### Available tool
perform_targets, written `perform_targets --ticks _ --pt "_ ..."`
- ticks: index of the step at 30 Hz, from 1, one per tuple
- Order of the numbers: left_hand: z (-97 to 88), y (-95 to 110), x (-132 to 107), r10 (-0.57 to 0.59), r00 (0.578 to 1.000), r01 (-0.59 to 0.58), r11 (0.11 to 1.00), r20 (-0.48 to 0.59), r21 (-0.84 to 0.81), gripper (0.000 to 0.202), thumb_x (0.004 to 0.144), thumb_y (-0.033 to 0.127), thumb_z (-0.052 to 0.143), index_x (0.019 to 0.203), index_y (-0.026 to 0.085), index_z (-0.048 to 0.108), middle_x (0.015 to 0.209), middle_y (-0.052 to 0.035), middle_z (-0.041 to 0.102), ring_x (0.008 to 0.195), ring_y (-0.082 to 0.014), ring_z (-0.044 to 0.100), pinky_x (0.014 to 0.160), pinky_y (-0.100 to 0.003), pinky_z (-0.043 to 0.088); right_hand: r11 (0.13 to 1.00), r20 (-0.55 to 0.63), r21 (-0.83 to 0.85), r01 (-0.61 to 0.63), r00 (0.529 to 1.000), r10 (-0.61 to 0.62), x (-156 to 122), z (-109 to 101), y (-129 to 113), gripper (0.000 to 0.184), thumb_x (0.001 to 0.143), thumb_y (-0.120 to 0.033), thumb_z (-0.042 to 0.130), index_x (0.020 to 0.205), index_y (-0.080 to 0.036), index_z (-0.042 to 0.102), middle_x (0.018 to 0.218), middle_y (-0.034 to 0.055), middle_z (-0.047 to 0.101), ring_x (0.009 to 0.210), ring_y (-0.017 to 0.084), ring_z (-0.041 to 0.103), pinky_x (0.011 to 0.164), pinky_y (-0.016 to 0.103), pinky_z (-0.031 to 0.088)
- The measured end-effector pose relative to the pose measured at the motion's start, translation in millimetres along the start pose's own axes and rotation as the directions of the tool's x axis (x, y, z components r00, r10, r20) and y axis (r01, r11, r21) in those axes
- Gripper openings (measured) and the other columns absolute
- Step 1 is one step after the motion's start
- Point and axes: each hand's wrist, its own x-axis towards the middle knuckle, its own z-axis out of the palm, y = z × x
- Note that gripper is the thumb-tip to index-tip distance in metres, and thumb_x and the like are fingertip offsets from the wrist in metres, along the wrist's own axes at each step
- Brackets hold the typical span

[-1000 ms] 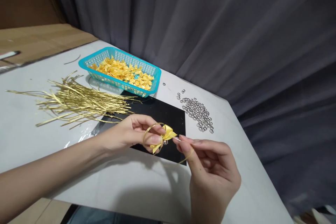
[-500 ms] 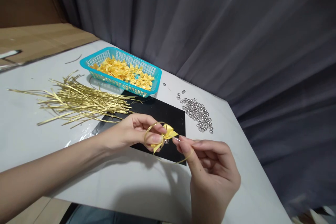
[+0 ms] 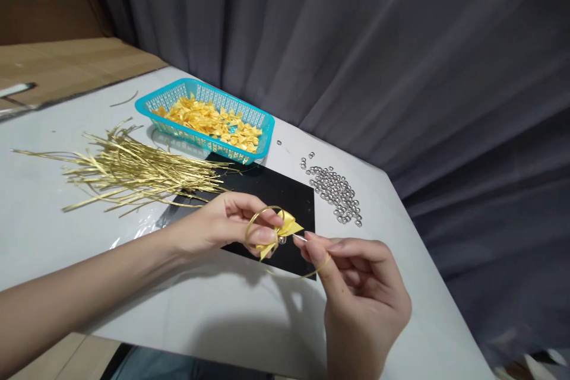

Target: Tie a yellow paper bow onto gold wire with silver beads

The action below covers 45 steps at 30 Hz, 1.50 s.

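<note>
My left hand [image 3: 225, 224] pinches a small yellow ribbon bow [image 3: 280, 230] between thumb and fingers, just above a black mat [image 3: 285, 196]. A thin gold tie [image 3: 263, 214] loops round from the bow, with a small silver bead at the bow's middle. My right hand [image 3: 360, 291] pinches the free end of that gold tie just right of the bow, its other fingers curled in.
A turquoise basket [image 3: 262, 124] full of yellow bows stands behind the mat. A heap of gold ties [image 3: 133, 172] lies on clear plastic at the left. Several silver beads [image 3: 336, 193] are scattered at the right, near the table's edge and a grey curtain [image 3: 401, 59].
The gold tie's lower strand has sagged into a wider curve under the bow. Both hands stay almost where they were.
</note>
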Motion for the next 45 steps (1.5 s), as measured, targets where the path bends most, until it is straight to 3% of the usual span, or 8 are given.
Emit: perform_targets --ticks 45 --pt "-0.8 -0.9 1.0 -0.004 1.0 0.004 1.0 0.004 0.014 0.024 0.058 0.024 0.091 0.077 0.018 0.079 0.067 -0.001 0.073 0.055 -0.0086 0.061 0.054 -0.018 0.049 0.997 -0.006 -0.031 0.071 0.997 -0.072 -4.0 1.5 1.8 0.021 0.072 -0.009 0.079 0.075 -0.022 0.063 0.069 -0.0011 0.074 0.062 0.017 0.075 0.06 0.023 0.064"
